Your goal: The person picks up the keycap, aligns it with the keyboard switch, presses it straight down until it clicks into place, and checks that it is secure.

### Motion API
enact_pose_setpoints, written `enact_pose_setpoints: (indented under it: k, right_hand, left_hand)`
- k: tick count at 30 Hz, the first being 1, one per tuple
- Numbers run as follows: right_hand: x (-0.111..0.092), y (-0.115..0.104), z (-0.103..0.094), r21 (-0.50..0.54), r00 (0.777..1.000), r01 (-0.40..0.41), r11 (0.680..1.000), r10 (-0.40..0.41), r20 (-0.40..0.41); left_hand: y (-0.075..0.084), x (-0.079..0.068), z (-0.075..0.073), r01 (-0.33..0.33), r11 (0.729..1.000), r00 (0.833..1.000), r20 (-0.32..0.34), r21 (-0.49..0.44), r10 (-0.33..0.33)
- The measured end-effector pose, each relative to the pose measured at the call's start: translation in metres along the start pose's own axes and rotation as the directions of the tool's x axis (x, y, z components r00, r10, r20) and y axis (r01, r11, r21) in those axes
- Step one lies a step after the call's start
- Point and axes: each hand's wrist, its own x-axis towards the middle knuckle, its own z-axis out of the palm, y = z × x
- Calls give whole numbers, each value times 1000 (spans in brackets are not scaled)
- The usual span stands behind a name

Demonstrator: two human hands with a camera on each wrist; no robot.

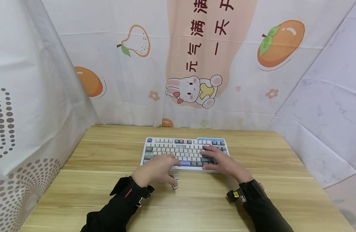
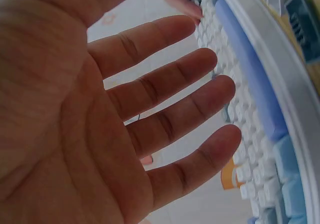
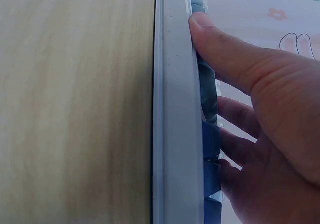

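A white mechanical keyboard (image 1: 166,150) with grey, dark and blue keys lies on the table, a purple-blue spacebar (image 2: 250,66) at its front. My left hand (image 1: 157,169) hovers over its left front part. In the left wrist view its four fingers are spread and fairly straight, with nothing in the palm; the thumb tip is out of that view. Two small keycap-like pieces (image 1: 176,176) lie near the thumb; one looks dark teal (image 2: 304,26) with pale markings. My right hand (image 1: 224,162) rests over the keyboard's right side, its thumb (image 3: 204,23) at the front edge keys.
The wooden table (image 1: 108,148) carries the keyboard near its far side. A printed white curtain (image 1: 143,74) hangs behind it, and more cloth closes in the left and right sides. Black straps with small devices sit on both wrists.
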Motion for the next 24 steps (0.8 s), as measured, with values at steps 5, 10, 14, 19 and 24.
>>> enact_pose_setpoints:
  k: [5, 10, 14, 19, 24]
  right_hand:
    - [-1, 1, 0, 3, 1000, -6, 1000, 6, 3]
    - [-1, 1, 0, 6, 1000, -1, 1000, 1, 2]
    - [-1, 1, -1, 8, 1000, 4, 1000, -4, -2]
    - [-1, 2, 0, 7, 1000, 0, 1000, 0, 4]
    - [0, -1, -1, 5, 1000, -14, 1000, 14, 12]
  left_hand:
    - [7, 2, 7, -7, 1000, 999, 50, 6, 7]
    - [13, 2, 10, 6, 1000, 996, 85, 9, -6]
    - [15, 4, 15, -7, 1000, 995, 101, 26, 4]
    - [16, 7, 21, -20, 996, 995, 103, 88, 11]
    - [15, 8, 25, -1, 994, 995, 97, 111, -10]
